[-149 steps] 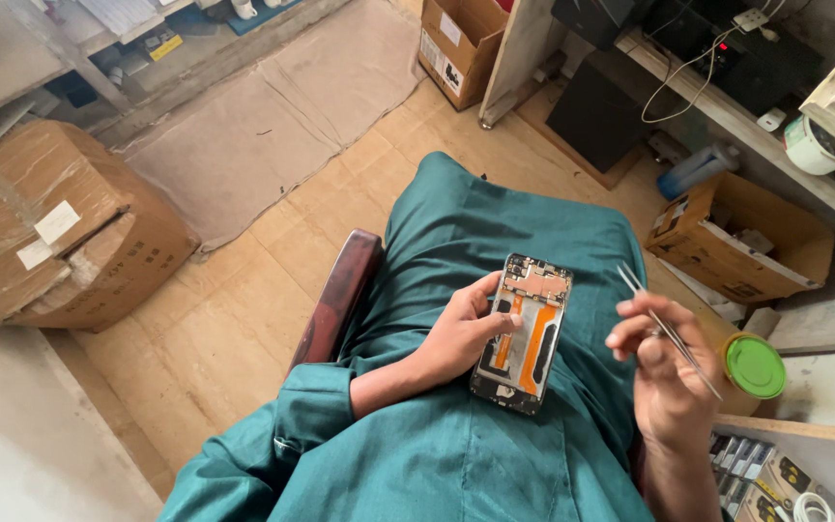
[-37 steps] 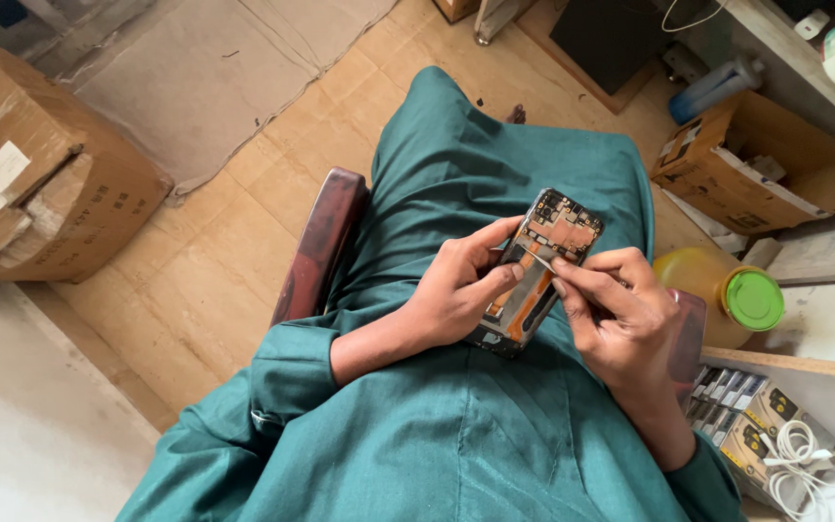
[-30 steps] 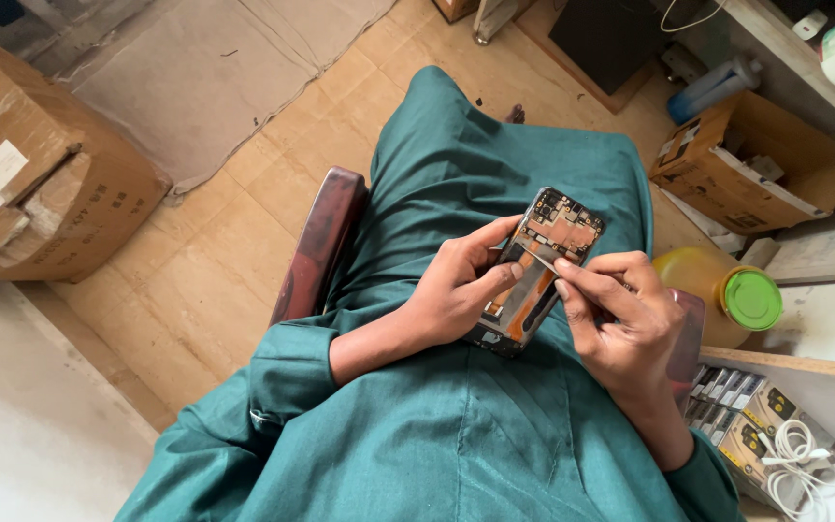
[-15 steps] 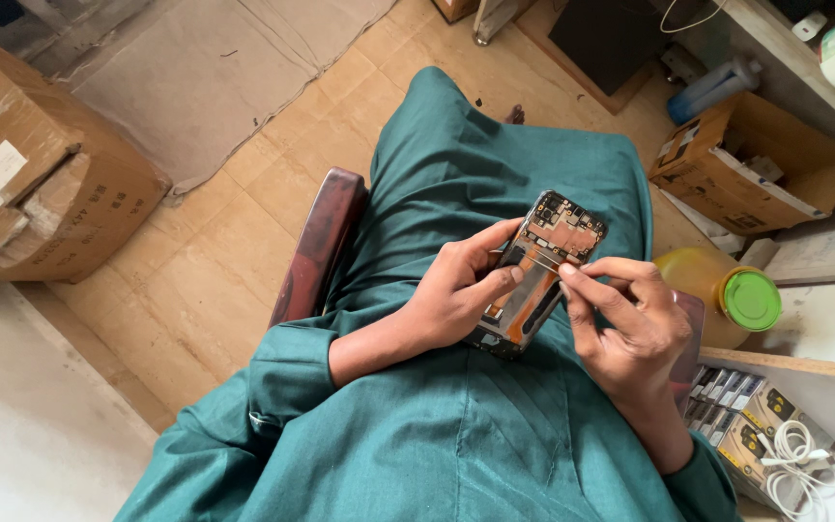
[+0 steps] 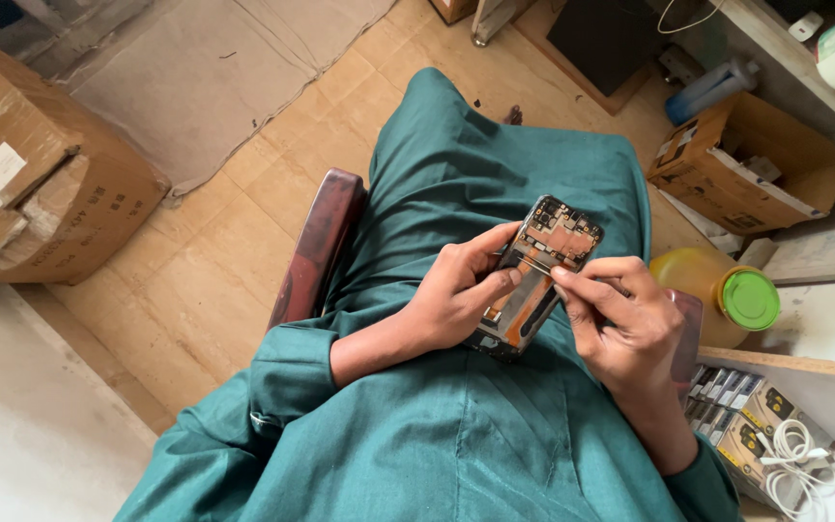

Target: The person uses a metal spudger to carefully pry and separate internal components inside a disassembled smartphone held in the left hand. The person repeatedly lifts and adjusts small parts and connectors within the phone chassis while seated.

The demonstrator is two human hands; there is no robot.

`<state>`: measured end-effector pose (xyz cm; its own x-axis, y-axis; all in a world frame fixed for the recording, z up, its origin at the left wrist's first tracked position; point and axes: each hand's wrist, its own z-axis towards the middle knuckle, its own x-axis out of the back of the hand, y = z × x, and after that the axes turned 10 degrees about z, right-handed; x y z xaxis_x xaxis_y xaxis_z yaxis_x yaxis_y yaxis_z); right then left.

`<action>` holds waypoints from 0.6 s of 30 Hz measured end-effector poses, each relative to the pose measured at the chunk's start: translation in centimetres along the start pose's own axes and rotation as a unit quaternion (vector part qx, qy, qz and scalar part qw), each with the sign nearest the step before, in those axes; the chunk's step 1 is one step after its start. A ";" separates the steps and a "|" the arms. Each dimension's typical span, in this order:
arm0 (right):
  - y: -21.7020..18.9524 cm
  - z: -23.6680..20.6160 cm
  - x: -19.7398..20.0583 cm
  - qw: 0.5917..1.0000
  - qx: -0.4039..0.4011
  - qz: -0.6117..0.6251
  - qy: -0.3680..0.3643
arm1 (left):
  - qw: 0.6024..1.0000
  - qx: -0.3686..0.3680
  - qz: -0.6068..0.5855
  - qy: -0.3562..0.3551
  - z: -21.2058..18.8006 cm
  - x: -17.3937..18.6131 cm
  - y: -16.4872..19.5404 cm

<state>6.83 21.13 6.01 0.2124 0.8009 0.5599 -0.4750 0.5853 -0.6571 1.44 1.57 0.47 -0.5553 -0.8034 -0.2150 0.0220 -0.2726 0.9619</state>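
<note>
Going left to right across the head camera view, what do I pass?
Cardboard box → dark red chair arm → left hand → opened phone → right hand → yellow jar with green lid → coiled white cable.

The phone (image 5: pixel 536 277) I hold is opened up, back cover off, so its insides face me: dark circuit boards and metal shields at the far end, a long orange strip down the middle, and a black frame round the edge. It lies tilted over my lap, far end pointing up and to the right, well left of the yellow jar (image 5: pixel 717 290).
</note>
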 end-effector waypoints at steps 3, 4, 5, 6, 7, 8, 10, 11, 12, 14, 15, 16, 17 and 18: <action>-0.1 0.2 0.0 1.000 -0.020 0.008 -0.003 | 1.000 0.002 0.016 0.004 0.0 0.0 0.0; -0.1 0.3 0.0 1.000 -0.025 0.011 -0.003 | 1.000 0.002 0.022 0.004 0.0 0.0 -0.1; -0.2 0.4 0.0 0.999 -0.030 0.014 -0.003 | 1.000 0.004 0.020 0.004 0.0 0.0 -0.1; -0.2 0.4 0.0 0.999 -0.037 0.021 -0.002 | 1.000 0.005 0.017 0.004 0.0 0.0 -0.1; -0.3 0.5 0.0 0.999 -0.043 0.027 -0.001 | 1.000 0.007 0.014 0.004 0.0 0.0 0.0; -0.3 0.5 0.0 0.998 -0.049 0.034 0.000 | 1.000 0.008 0.021 0.004 0.1 0.0 0.0; -0.5 0.5 0.0 0.998 -0.052 0.032 0.002 | 0.999 0.012 0.033 0.005 0.1 -0.1 0.1; -0.5 0.5 0.0 0.998 -0.054 0.030 0.004 | 0.999 0.009 0.032 0.002 0.1 -0.1 0.2; -0.6 0.5 0.0 0.997 -0.071 0.029 0.006 | 0.999 0.005 0.031 0.000 0.1 -0.1 0.3; -0.7 0.4 -0.2 0.994 -0.106 0.029 0.010 | 0.999 0.004 0.036 0.000 0.0 -0.1 0.4; -0.8 0.4 -0.2 0.995 -0.099 0.027 0.011 | 0.999 0.006 0.040 0.001 0.0 -0.1 0.5; -0.8 0.4 -0.2 0.995 -0.092 0.025 0.012 | 0.999 0.007 0.045 0.002 0.0 -0.1 0.6; -0.9 0.3 -0.2 0.996 -0.085 0.023 0.012 | 0.999 0.006 0.046 0.002 0.0 -0.1 0.6; -0.9 0.3 -0.2 0.996 -0.080 0.027 0.011 | 0.999 0.006 0.048 0.002 0.0 -0.1 0.6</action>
<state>6.92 20.39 6.63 0.2101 0.8338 0.5105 -0.3439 0.5518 -0.7597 1.51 1.49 1.12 -0.5477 -0.8276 -0.1225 0.0655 -0.1884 0.9799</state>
